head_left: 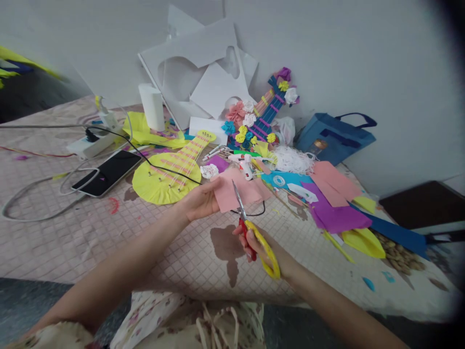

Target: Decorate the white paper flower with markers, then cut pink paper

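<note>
My left hand (204, 199) pinches the left edge of a piece of pink paper (225, 195), held up above the table. In my right hand (256, 245) are scissors (267, 249) with one red and one yellow handle loop. Their blades lie across the pink paper and point up and to the left; whether they have cut into it I cannot tell. Just left of my left hand lies a yellow paper guitar (160, 182) with pink strips on its neck. A white glue gun (245, 167) rests right behind the paper.
A phone (109, 172) and a power strip (92, 144) with cables lie at left. A decorated blue guitar (265, 118) and white board offcuts (189, 43) lean on the wall. Purple paper (332, 213), pink sheets (336, 182) and a blue bag (334, 138) are at right.
</note>
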Demonstrator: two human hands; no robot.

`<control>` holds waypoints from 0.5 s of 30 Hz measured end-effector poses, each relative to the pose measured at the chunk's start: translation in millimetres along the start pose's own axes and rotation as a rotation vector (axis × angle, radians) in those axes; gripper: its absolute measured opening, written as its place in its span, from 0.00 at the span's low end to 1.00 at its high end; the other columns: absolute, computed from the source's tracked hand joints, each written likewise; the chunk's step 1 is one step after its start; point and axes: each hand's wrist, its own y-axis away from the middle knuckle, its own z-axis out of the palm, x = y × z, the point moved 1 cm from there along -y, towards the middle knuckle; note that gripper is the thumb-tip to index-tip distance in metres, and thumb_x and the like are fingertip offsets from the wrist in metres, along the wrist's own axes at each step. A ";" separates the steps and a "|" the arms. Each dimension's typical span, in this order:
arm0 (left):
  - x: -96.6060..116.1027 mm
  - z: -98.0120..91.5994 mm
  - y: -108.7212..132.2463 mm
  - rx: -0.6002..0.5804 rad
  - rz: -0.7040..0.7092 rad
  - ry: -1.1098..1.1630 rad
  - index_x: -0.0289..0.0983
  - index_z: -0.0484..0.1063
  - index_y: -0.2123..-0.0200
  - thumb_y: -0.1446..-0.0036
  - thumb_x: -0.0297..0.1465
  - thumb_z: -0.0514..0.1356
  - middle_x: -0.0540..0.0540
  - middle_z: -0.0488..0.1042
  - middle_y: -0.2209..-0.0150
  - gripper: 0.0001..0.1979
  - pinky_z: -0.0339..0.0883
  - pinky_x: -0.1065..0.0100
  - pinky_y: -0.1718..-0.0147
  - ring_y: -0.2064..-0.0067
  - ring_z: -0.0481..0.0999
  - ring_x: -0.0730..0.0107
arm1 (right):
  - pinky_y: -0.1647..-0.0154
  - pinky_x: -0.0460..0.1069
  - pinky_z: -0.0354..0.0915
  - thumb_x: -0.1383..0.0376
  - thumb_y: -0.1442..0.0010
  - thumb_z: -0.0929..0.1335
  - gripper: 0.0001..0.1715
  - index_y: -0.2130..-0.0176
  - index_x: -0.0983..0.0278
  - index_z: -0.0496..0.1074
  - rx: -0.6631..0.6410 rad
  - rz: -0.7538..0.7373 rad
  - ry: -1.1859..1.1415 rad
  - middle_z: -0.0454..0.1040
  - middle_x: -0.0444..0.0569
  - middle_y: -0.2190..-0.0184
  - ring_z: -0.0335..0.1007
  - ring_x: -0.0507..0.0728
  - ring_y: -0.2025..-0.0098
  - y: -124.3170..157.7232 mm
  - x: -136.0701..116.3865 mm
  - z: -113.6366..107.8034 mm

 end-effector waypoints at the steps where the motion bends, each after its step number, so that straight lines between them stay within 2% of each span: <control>1: 0.1 -0.8 0.0 0.001 -0.001 -0.003 0.30 0.71 0.52 0.34 0.28 0.49 0.40 0.81 0.60 0.14 0.69 0.64 0.51 0.57 0.80 0.64 | 0.77 0.46 0.56 0.37 0.43 0.60 0.33 0.59 0.62 0.64 0.003 0.003 0.007 0.57 0.38 0.76 0.53 0.48 0.79 0.1 -0.9 0.2; 9: 0.6 -2.3 0.0 -0.025 -0.006 0.005 0.30 0.73 0.56 0.33 0.29 0.49 0.40 0.81 0.60 0.14 0.71 0.63 0.54 0.58 0.81 0.64 | 0.79 0.45 0.57 0.34 0.46 0.60 0.35 0.62 0.62 0.62 0.038 0.008 0.040 0.55 0.37 0.77 0.51 0.46 0.81 0.5 -5.6 3.9; 15: 0.8 -2.3 -0.1 -0.057 -0.004 0.007 0.28 0.72 0.55 0.33 0.29 0.48 0.39 0.80 0.59 0.15 0.69 0.64 0.51 0.56 0.80 0.65 | 0.82 0.44 0.57 0.32 0.50 0.60 0.36 0.65 0.61 0.60 0.055 0.024 0.091 0.54 0.35 0.80 0.50 0.46 0.83 -1.0 -5.5 4.7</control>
